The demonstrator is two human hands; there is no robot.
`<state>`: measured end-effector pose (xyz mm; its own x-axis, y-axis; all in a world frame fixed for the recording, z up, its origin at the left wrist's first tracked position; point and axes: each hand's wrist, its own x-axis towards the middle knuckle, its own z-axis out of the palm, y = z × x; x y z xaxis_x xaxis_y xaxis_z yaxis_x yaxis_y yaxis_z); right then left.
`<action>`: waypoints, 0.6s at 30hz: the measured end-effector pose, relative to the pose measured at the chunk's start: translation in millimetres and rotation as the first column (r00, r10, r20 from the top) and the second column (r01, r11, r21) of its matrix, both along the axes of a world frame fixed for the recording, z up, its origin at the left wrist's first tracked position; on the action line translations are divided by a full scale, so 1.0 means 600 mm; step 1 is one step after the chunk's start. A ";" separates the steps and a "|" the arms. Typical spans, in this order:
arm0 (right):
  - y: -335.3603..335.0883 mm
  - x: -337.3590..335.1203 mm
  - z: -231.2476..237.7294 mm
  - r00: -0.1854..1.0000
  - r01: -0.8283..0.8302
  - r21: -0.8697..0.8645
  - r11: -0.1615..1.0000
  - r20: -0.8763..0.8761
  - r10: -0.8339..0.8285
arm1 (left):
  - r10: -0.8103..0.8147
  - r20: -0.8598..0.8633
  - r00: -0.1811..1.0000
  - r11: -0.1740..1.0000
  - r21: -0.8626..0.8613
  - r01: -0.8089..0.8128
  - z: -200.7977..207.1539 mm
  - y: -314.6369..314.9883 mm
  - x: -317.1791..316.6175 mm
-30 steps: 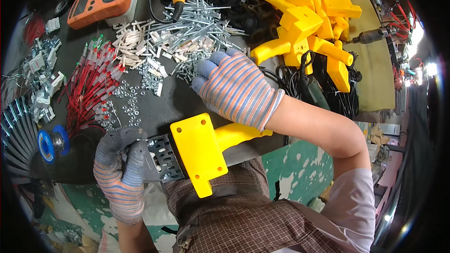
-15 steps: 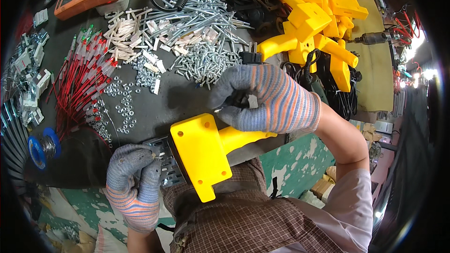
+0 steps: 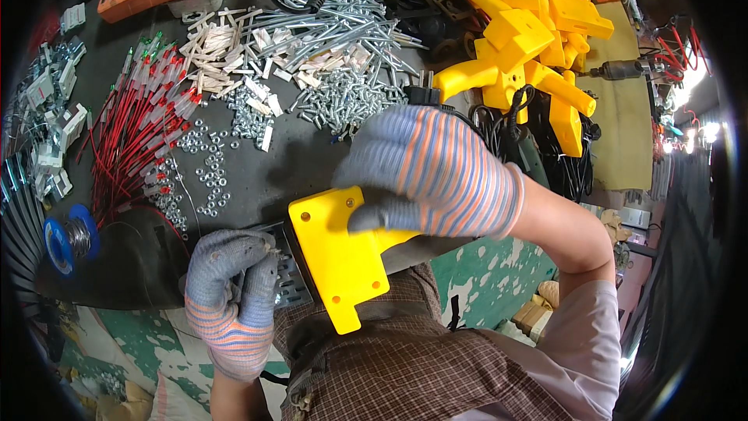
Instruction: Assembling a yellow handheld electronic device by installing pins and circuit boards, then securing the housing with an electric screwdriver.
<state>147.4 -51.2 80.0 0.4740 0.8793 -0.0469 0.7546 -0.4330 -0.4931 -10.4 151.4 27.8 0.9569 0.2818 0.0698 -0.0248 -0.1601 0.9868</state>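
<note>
A yellow plastic housing with a handle rests at the table's front edge against my apron. Its flat face has several corner holes, and a small screw appears to sit in the upper right one. Slotted metal plate juts out from the housing's left side. My gloved left hand pinches by that plate, thumb and fingers closed at its edge. Over the housing's upper right and handle is my gloved right hand. Its thumb lies near the screw, while the curled fingers are blurred and what they hold is hidden.
Short screws, long bolts and nuts lie beyond the hands. Red-wired parts and a blue wire spool are left. Yellow housings pile up at the far right, near a power driver.
My right hand has come down and left toward the housing's upper right hole. The screw earlier between its fingertips now appears in that hole. My left hand stays by the plate.
</note>
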 end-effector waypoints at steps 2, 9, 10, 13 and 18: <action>-0.004 0.018 -0.005 0.997 0.003 -0.018 1.000 0.081 -0.001 | 0.010 -0.001 1.000 1.000 0.015 -0.010 0.000 -0.001 0.001; 0.003 0.047 -0.030 0.874 -0.094 -0.184 0.978 0.455 0.170 | 0.035 -0.016 0.999 0.997 -0.074 -0.036 -0.003 -0.006 -0.003; 0.004 0.046 -0.028 0.841 -0.136 -0.259 0.956 0.481 0.249 | 0.040 -0.009 0.999 0.996 -0.080 -0.040 -0.004 -0.008 -0.003; 0.009 0.048 -0.029 0.782 -0.173 -0.331 0.928 0.527 0.334 | 0.049 -0.001 0.999 0.996 -0.079 -0.049 -0.011 -0.012 0.000; 0.007 0.030 -0.020 0.797 -0.082 -0.266 0.961 0.561 0.223 | 0.102 -0.103 0.989 0.983 -0.142 -0.116 0.001 -0.009 -0.003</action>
<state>165.2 -47.2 67.8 0.3338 0.9426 -0.0045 0.9319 -0.3293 0.1520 -12.3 145.7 28.4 0.9202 0.3851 -0.0703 0.0799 -0.0089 0.9968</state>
